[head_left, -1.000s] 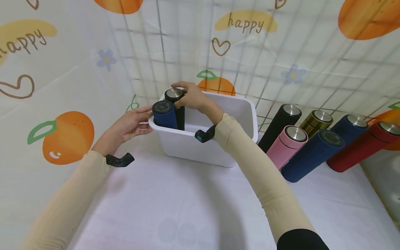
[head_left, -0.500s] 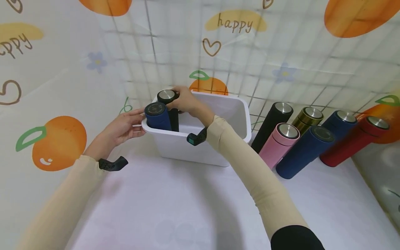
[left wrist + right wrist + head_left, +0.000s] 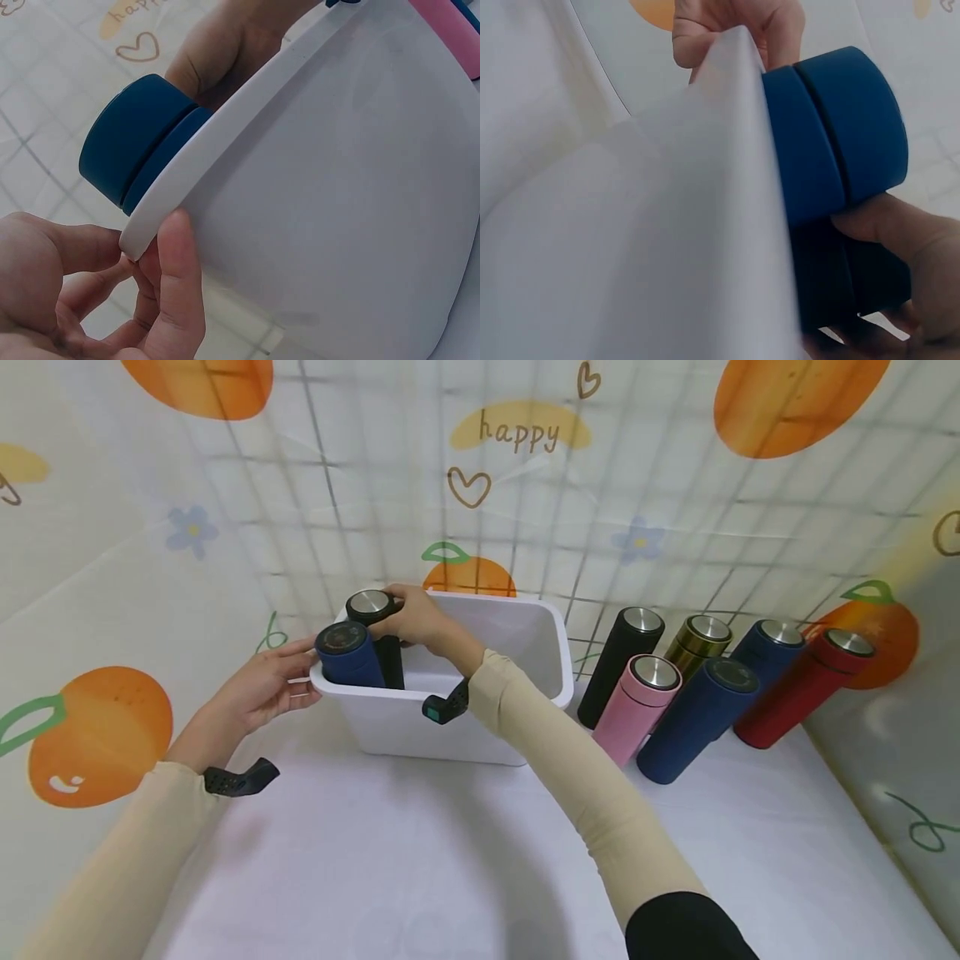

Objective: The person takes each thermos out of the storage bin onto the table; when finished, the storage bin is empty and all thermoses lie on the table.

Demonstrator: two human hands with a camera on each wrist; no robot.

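In the head view, a black thermos bottle (image 3: 390, 662) with a steel-topped lid stands in the left end of a white plastic bin (image 3: 431, 727). My right hand (image 3: 422, 620) grips it near its lid; the right wrist view shows the thumb (image 3: 881, 221) across its dark side. A blue thermos bottle (image 3: 352, 665) stands just in front, its lid above the bin's rim. My left hand (image 3: 258, 692) pinches the bin's left rim, thumb and fingers on either side of the edge in the left wrist view. The bottles' lower parts are hidden by the bin wall.
Right of the bin stand several more thermos bottles: black (image 3: 618, 664), pink (image 3: 633, 714), gold (image 3: 697, 643), two blue ones, the front one (image 3: 693, 722) nearer me, and red (image 3: 802, 689). A fruit-printed sheet over a wire grid (image 3: 525, 527) rises behind.
The head view has turned, so everything sits further left in it. My right hand's fingers have drawn in around the black bottle's lid. The left hand stays at the rim.
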